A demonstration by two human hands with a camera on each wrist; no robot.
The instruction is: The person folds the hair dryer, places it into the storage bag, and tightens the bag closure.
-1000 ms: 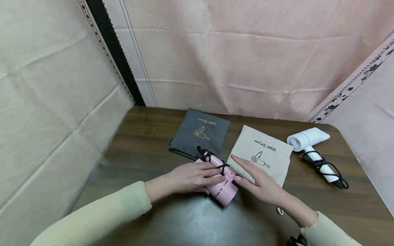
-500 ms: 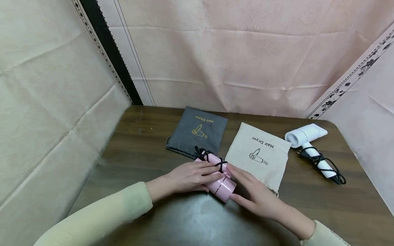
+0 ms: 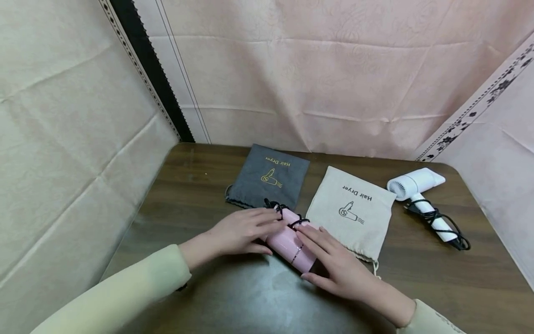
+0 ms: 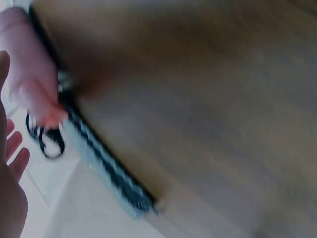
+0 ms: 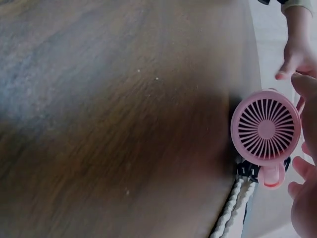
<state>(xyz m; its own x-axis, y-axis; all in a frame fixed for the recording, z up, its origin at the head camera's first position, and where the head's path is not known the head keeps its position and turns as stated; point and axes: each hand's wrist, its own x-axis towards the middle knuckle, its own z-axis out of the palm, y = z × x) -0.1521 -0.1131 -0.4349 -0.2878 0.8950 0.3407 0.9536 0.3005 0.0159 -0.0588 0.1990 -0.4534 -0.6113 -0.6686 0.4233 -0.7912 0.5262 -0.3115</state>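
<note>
A pink hair dryer lies folded on the table, its black cord wound about the handle. My left hand is at its far left end, fingers extended over it and thumb apart; whether they touch is unclear. My right hand reaches over its near right end with long, fairly straight fingers, the thumb off to the near side. In the right wrist view the dryer's round vent grille faces the camera. The left wrist view is blurred, showing the pink dryer body beside part of the left hand.
Behind the dryer lies a dark grey drawstring pouch printed "Hair Dryer". A cream pouch with similar print lies right of it. Farther right is a white hair dryer with a black cord. Fabric curtains hang behind the table.
My left hand has drawn back leftward along the pink hair dryer, uncovering more of its body. My right hand has come in from beside it and now lies over its near end.
</note>
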